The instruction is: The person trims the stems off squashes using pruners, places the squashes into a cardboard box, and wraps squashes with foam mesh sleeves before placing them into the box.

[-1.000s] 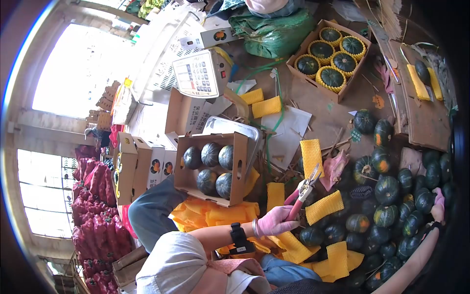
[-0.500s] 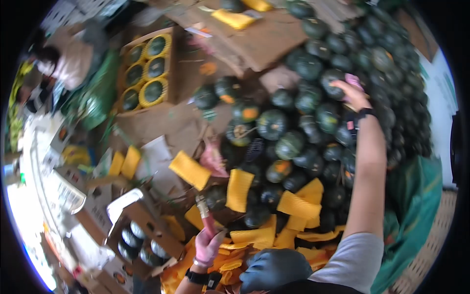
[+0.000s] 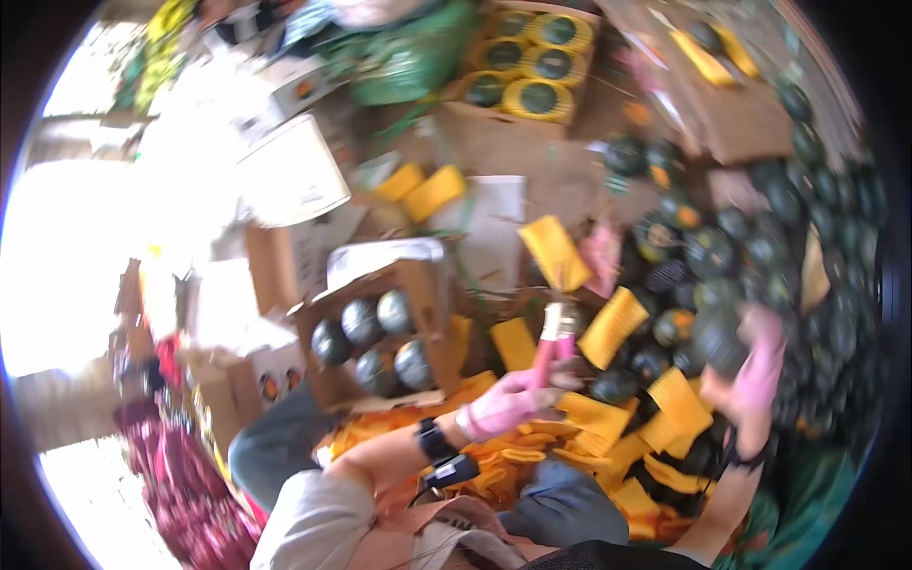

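Note:
My left hand [image 3: 518, 399], in a pink fingerless glove, is closed around red-handled pruning shears [image 3: 549, 350], whose metal end points away from me. My right hand [image 3: 755, 366], also in a pink glove and smeared by motion, grips a round dark green squash [image 3: 720, 339] in front of the pile. Yellow ribbed foam sleeves [image 3: 613, 328] lie between my hands, and many more orange-yellow ones [image 3: 475, 432] are heaped over my lap.
A large pile of squashes [image 3: 836, 275] fills the right side. A carton [image 3: 427, 313] holding several squashes stands at my left. Farther off are a carton of sleeved squashes [image 3: 527, 122], a green sack [image 3: 413, 62] and flat cardboard [image 3: 755, 119]. A green sheet [image 3: 807, 494] lies at lower right.
My view has swung left. My right hand has come back from the pile toward me with a squash. The shears stay in my left hand, which now shows closer to the middle.

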A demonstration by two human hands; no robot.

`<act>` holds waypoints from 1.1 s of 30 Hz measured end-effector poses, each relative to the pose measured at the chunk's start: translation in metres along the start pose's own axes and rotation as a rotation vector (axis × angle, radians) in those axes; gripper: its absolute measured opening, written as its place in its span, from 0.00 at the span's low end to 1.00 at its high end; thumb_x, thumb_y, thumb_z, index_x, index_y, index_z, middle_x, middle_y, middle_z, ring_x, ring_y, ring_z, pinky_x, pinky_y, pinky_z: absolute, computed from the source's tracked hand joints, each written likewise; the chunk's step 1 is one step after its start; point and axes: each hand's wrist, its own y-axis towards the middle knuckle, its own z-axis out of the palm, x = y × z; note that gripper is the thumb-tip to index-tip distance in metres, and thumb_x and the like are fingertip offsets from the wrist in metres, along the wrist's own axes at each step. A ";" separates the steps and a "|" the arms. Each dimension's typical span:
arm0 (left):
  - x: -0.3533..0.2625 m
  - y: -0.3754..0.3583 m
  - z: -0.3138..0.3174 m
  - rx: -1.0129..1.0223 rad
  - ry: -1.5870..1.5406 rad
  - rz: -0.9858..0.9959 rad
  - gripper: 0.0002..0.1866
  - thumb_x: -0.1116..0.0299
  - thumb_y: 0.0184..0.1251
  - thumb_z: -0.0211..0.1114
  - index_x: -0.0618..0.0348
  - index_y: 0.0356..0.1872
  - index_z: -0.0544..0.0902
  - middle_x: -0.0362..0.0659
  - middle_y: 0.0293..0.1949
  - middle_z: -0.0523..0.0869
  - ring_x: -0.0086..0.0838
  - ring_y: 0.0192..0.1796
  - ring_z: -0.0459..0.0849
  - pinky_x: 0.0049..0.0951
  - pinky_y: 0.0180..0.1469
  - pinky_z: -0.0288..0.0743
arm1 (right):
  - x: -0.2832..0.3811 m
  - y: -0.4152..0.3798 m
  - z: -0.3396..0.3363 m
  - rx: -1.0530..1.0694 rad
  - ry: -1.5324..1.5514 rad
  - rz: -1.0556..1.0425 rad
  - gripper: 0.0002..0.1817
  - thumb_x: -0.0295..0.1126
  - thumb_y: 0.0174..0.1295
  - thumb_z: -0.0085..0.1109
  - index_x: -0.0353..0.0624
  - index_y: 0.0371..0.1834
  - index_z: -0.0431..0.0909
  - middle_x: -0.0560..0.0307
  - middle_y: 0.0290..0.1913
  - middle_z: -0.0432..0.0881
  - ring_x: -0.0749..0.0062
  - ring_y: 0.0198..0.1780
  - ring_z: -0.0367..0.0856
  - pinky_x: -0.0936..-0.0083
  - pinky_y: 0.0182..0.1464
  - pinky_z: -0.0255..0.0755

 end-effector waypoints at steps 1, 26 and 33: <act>0.003 -0.003 0.004 0.017 -0.099 0.052 0.20 0.62 0.67 0.59 0.62 0.55 0.75 0.47 0.68 0.61 0.35 0.72 0.56 0.39 0.62 0.70 | 0.028 -0.006 0.009 0.073 -0.162 -0.232 0.29 0.35 0.35 0.66 0.42 0.45 0.70 0.43 0.49 0.75 0.38 0.48 0.72 0.47 0.53 0.69; 0.038 -0.255 0.023 -0.175 0.658 1.168 0.13 0.65 0.62 0.62 0.61 0.45 0.80 0.36 0.40 0.74 0.20 0.42 0.72 0.22 0.48 0.67 | 0.362 -0.030 0.019 0.805 0.860 0.382 0.40 0.20 0.32 0.76 0.41 0.54 0.67 0.60 0.48 0.75 0.76 0.50 0.74 0.76 0.53 0.70; 0.007 -0.411 -0.028 -0.675 0.219 0.764 0.18 0.72 0.61 0.59 0.65 0.52 0.75 0.32 0.30 0.73 0.15 0.32 0.69 0.16 0.36 0.64 | 0.410 0.024 0.183 0.480 0.199 -0.111 0.34 0.40 0.30 0.80 0.41 0.42 0.72 0.53 0.39 0.78 0.62 0.42 0.79 0.71 0.49 0.71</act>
